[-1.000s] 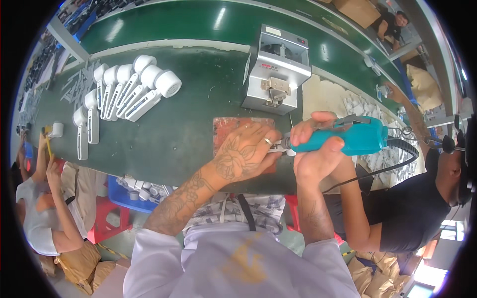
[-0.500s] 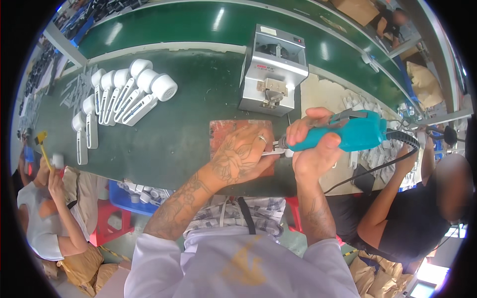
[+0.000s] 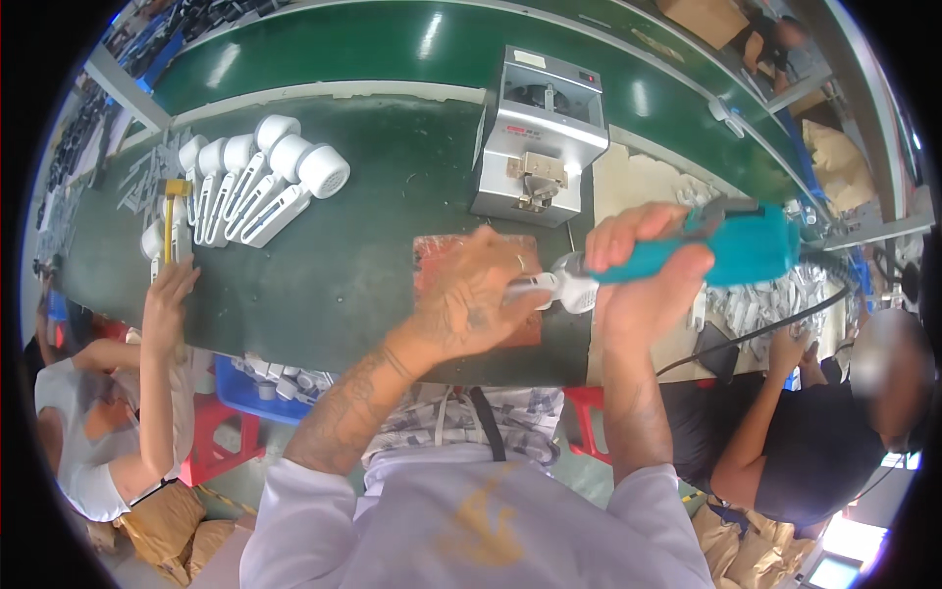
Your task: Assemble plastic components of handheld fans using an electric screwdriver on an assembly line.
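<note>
A long green workbench (image 3: pixel 324 265) runs across a factory line, with a second green conveyor lane (image 3: pixel 392 44) beyond it and seated co-workers at either end. Taking the grey metal screw-feeder box (image 3: pixel 540 133) near the middle of the bench as the landmark: far to its left lies a fanned row of white handheld fans (image 3: pixel 260 182) with round heads, and past them a co-worker's hand (image 3: pixel 169 290) reaches up to the bench edge just below a small yellow-handled tool (image 3: pixel 175 211). To the right of the box, a heap of small white plastic parts (image 3: pixel 775 294) covers a pale mat, with another person in a black shirt (image 3: pixel 814 461) seated below it. Just in front of the box sits a reddish-brown work mat (image 3: pixel 432 255). Over that mat the left hand (image 3: pixel 471 294), tattooed and wearing a ring, is curled down around a small white part (image 3: pixel 535 288), its fingers closed on it and pressing it in place; most of the part is hidden beneath the hand. Right of it, in front of the box's right corner, the right hand (image 3: pixel 643 270) is wrapped in a full fist around a teal electric screwdriver (image 3: pixel 706 250), held nearly level with its white nose pointing left and meeting the white part. A black cable (image 3: pixel 756 334) trails from the screwdriver's rear toward the right.
</note>
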`<state>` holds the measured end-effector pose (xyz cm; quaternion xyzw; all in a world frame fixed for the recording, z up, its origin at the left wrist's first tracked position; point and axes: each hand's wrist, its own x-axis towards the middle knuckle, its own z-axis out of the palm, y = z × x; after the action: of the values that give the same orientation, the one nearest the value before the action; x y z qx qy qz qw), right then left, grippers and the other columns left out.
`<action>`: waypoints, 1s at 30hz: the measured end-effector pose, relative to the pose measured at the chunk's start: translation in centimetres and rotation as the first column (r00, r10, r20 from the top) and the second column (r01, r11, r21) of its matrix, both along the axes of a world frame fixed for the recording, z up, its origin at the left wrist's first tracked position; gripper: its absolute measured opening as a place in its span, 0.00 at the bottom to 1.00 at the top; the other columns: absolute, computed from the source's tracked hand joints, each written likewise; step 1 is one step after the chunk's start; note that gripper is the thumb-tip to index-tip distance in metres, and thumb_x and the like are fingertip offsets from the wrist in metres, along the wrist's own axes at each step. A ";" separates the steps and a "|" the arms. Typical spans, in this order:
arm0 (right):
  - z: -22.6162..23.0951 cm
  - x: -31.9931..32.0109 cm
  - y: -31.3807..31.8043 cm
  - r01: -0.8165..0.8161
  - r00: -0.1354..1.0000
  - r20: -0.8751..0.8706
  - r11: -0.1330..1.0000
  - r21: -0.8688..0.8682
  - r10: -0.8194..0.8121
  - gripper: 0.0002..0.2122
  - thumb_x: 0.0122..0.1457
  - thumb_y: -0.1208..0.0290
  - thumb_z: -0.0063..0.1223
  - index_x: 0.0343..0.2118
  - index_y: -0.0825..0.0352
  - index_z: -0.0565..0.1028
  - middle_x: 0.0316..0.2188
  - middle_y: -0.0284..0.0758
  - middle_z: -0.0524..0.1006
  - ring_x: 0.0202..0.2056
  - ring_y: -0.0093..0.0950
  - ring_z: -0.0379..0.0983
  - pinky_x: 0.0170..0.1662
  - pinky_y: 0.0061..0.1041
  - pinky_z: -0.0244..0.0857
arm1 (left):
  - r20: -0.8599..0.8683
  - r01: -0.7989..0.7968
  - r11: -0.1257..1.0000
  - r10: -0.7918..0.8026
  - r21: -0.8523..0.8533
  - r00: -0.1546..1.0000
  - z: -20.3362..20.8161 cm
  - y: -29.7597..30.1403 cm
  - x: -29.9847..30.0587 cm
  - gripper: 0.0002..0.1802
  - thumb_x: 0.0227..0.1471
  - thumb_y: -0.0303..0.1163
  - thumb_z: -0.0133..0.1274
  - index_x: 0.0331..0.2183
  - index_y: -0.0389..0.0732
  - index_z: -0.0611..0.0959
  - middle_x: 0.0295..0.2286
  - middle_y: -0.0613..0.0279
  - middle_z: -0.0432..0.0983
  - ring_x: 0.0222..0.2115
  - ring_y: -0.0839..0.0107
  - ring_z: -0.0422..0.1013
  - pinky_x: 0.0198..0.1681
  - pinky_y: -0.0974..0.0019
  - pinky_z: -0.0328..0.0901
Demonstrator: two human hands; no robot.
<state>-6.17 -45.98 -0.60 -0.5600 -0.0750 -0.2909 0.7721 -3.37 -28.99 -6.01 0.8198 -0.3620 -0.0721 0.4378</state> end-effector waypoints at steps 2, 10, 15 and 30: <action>1.1 1.7 0.2 0.092 0.995 -0.029 0.993 -0.073 -0.094 0.34 0.60 0.33 0.51 0.38 0.69 0.70 0.20 0.34 0.68 0.21 0.28 0.66 0.27 0.29 0.62 | 0.134 -0.011 1.000 0.015 -0.028 0.991 0.0 0.4 0.7 0.15 0.54 0.38 0.62 0.43 0.44 0.84 0.44 0.61 0.77 0.42 0.56 0.71 0.53 0.52 0.64; 0.0 7.7 1.5 0.139 0.988 -0.026 0.962 -0.237 -0.149 0.23 0.71 0.50 0.46 0.41 0.72 0.72 0.22 0.34 0.71 0.23 0.27 0.71 0.28 0.27 0.66 | 0.333 -0.004 1.000 0.003 0.002 0.943 -2.0 0.8 0.6 0.23 0.55 0.47 0.62 0.49 0.48 0.82 0.46 0.61 0.77 0.48 0.58 0.72 0.55 0.52 0.63; -1.3 8.7 1.3 0.052 0.999 0.016 0.964 -0.261 -0.050 0.21 0.70 0.51 0.49 0.39 0.70 0.71 0.22 0.34 0.71 0.23 0.26 0.70 0.28 0.27 0.66 | 0.300 -0.039 0.999 0.033 0.014 0.953 -2.3 0.8 0.9 0.25 0.55 0.48 0.62 0.51 0.48 0.82 0.46 0.59 0.77 0.48 0.56 0.72 0.56 0.50 0.63; -0.7 2.5 0.5 0.005 0.998 -0.065 0.984 -0.178 -0.017 0.19 0.69 0.55 0.53 0.42 0.73 0.74 0.20 0.32 0.72 0.22 0.23 0.71 0.25 0.23 0.64 | 0.266 -0.063 0.998 0.063 -0.008 0.962 -1.9 0.4 1.0 0.24 0.53 0.47 0.64 0.47 0.44 0.84 0.41 0.58 0.77 0.44 0.55 0.72 0.54 0.51 0.65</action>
<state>-3.67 -45.47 -1.30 -0.6363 -0.0717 -0.2687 0.7196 -2.39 -28.56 -7.93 0.8333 -0.3913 0.0527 0.3870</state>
